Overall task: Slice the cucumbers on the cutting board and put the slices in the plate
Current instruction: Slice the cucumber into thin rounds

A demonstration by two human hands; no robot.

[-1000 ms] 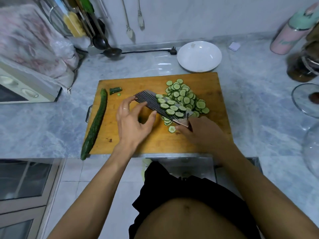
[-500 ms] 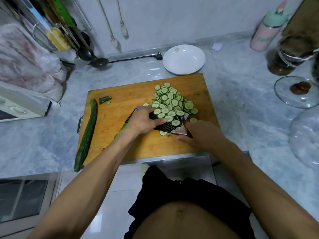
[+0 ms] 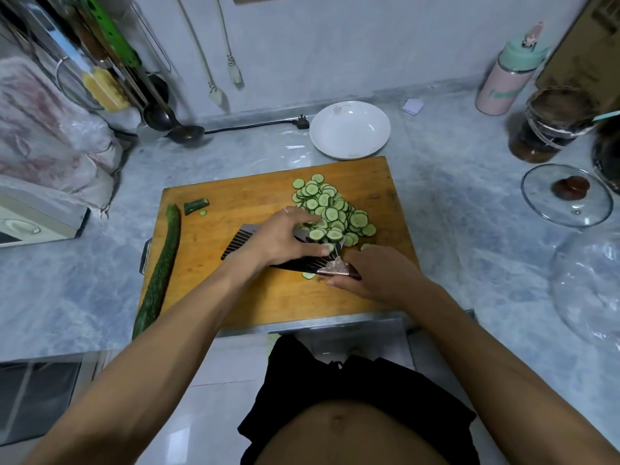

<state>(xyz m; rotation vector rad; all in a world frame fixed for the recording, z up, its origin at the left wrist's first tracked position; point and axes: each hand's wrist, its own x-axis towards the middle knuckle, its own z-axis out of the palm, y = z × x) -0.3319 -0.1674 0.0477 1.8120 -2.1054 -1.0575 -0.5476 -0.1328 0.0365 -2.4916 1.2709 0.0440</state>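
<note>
Risk: slices (image 3: 330, 209) sliding off the flat blade on the way to the plate (image 3: 350, 129), if tilted or overloaded; loose pieces near the handle likely left behind.
Second risk: fingertips of the left hand (image 3: 285, 234) lying on the blade of the knife (image 3: 302, 253), close to its edge; a slip toward that edge could nick them.
Left hand: palm down over the blade, fingers stretched forward and relaxed, touching the near slices and apparently raking them onto the steel; not wrapped round anything.
Right hand (image 3: 379, 273): curled round the knife handle, blade laid nearly flat on the cutting board (image 3: 235, 297), pointing toward the board's left edge.
Slices: heaped in the far right part of the board, just beyond both hands; a few already on the blade, one stray at the near side of the handle.
Plate: on the tabletop (image 3: 453, 203) just past the board's far edge, no slices in it yet.
Whole cucumber (image 3: 161, 273): uncut, along the board's left edge, well apart from both hands.
Cut end (image 3: 196, 206): near the board's far left corner.
Stage: likely gathering slices for transfer.
</note>
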